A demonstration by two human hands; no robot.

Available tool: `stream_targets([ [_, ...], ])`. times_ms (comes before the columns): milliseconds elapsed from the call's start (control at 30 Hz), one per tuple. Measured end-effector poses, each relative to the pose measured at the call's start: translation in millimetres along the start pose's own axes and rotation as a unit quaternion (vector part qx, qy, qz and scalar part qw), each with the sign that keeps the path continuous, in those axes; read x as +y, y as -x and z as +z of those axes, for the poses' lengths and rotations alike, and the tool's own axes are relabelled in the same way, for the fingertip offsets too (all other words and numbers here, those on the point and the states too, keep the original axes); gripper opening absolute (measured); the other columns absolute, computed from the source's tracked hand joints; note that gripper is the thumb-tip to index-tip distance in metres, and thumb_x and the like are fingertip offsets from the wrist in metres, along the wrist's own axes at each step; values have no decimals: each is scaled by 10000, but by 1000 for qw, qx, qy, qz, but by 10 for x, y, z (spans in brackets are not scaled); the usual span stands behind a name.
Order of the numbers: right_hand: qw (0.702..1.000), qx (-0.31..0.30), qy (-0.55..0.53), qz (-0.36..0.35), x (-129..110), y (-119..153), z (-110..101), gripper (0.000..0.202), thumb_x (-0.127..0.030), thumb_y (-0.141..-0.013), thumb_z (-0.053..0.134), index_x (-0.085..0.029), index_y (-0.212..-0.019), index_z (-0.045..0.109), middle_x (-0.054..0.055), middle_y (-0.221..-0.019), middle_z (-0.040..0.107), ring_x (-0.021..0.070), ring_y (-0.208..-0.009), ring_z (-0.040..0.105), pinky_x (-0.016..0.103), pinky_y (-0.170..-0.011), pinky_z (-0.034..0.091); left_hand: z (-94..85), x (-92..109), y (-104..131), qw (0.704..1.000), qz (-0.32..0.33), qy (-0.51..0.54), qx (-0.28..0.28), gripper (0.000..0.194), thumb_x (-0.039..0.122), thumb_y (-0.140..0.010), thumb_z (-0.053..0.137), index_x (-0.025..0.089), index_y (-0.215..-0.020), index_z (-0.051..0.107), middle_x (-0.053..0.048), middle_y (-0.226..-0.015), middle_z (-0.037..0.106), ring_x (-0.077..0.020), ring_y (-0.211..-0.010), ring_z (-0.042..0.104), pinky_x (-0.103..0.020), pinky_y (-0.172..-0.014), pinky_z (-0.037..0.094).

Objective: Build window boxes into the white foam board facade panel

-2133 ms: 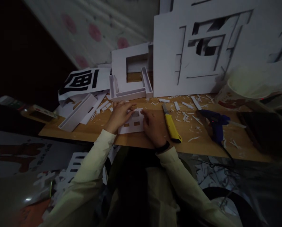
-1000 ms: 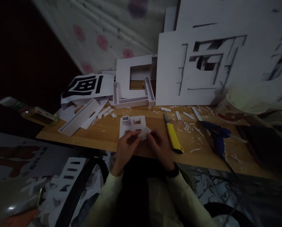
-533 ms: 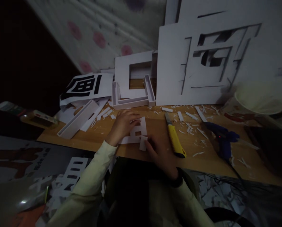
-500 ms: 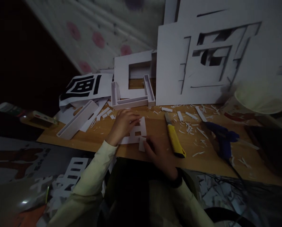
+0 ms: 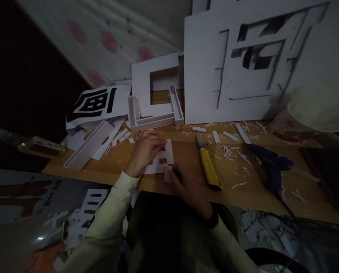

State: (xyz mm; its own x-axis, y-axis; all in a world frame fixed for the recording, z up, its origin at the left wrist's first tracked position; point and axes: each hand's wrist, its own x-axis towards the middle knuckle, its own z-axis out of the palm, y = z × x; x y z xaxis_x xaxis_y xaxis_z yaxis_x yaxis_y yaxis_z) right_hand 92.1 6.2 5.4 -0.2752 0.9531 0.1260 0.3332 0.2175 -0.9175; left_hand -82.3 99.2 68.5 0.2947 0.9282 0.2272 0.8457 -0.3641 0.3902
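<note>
A white board piece with square cut-outs (image 5: 169, 151) lies near the front edge of the table. My left hand (image 5: 146, 149) is over its upper left part, thumb and fingers drawn together close to the board's surface. What sits between those fingertips, if anything, is hidden. Between the thumb and fingers of my right hand (image 5: 188, 185) is a small white board strip (image 5: 167, 174), held upright at the board piece's lower right edge. Whether the strip touches that edge I cannot tell.
Right of my hands lie a yellow utility knife (image 5: 209, 168) and a blue glue gun (image 5: 271, 167) among white scraps. White box-shaped letter parts (image 5: 158, 120) and a large cut-out board (image 5: 203, 76) stand behind. A bottle (image 5: 41, 146) is at left, a tub (image 5: 306, 117) at right.
The view has shifted slightly. Both hands keep nearly the same pose at the board piece, and the small strip stays in my right hand.
</note>
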Motion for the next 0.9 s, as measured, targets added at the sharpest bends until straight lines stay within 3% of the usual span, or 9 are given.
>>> stream_targets([
  [467, 1000, 0, 5, -5, -4, -6, -12, 196, -305, -993, 423, -202, -999, 590, 52, -884, 654, 205, -808, 598, 335, -743, 460, -10, 32, -4, 1000, -9, 4, -7, 136, 211, -875, 700, 304, -904, 796, -5, -1024, 798, -261, -1157, 597, -592, -1126, 254],
  [700, 1000, 7, 3, -9, -23, -14, -15, 176, -292, -985, 432, -215, -939, 583, 29, -818, 624, 195, -759, 580, 313, -697, 438, -38, 11, 12, 1000, 4, 6, -17, 147, 206, -870, 701, 300, -934, 795, -7, -1030, 795, -266, -1156, 594, -535, -1094, 318],
  [900, 1000, 14, -4, -17, -17, -13, -10, 158, -280, -978, 452, -214, -971, 595, 36, -859, 650, 195, -785, 594, 320, -727, 457, -46, 31, 13, 1000, 0, -6, -11, 136, 213, -876, 702, 308, -915, 792, -1, -1036, 795, -253, -1134, 610, -557, -1106, 276],
])
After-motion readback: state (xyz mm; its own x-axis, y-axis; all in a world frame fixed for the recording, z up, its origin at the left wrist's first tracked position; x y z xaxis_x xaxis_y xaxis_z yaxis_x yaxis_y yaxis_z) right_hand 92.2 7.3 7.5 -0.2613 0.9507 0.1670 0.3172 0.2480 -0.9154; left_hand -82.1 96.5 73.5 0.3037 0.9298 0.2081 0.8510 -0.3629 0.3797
